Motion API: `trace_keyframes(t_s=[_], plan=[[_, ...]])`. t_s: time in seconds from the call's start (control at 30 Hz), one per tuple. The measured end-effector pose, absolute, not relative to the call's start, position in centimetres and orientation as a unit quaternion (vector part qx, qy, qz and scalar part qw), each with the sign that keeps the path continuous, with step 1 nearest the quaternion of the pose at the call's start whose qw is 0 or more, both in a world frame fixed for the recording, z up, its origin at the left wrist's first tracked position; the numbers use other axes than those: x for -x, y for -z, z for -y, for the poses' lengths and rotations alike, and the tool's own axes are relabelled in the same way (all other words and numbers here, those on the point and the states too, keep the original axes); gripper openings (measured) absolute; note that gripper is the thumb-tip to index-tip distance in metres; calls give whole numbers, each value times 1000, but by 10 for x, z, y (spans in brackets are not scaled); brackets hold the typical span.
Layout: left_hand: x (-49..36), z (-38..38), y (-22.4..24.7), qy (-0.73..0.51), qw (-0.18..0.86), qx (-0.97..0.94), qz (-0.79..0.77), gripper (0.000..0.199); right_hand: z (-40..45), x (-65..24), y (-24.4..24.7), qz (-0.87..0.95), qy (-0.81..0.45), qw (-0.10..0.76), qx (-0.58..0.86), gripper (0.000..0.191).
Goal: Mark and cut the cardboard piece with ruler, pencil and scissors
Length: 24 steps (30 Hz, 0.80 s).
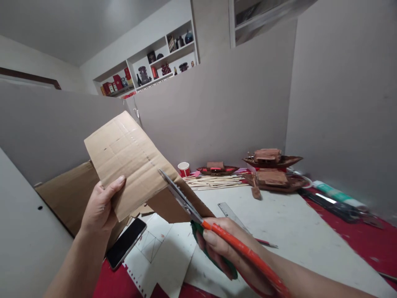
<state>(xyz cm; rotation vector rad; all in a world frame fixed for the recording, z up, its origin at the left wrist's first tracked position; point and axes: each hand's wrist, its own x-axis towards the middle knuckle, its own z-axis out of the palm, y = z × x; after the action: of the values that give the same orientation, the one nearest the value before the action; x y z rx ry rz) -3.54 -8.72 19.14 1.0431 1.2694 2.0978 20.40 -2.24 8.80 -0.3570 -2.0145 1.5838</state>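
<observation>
A brown piece of cardboard (133,157) is raised at an angle above the table. My left hand (102,203) pinches its lower left edge, thumb on the face towards me and fingers behind. On the other side, my right hand (220,244) is wrapped round the handles of a pair of scissors (180,196) with one orange-red and one green grip. The metal blade lies across the right part of the cardboard, its tip pointing up and left. A flap of cardboard hangs below the blade. The second blade is largely hidden.
A phone (127,242) and paper with drawn lines (151,244) lie below the cardboard. Beyond are a ruler (232,215), a pencil (266,243), several thin sticks (217,181), a paper cup (184,169), and brown model boats (273,159). A sealant tube (338,193) lies at right.
</observation>
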Motion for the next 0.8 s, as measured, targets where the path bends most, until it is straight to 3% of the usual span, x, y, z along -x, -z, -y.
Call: trace_keyframes(t_s=[0.8], plan=[[32, 87, -178, -747, 263, -388, -472, 45, 18, -205, -83, 754, -584, 265, 142, 58]])
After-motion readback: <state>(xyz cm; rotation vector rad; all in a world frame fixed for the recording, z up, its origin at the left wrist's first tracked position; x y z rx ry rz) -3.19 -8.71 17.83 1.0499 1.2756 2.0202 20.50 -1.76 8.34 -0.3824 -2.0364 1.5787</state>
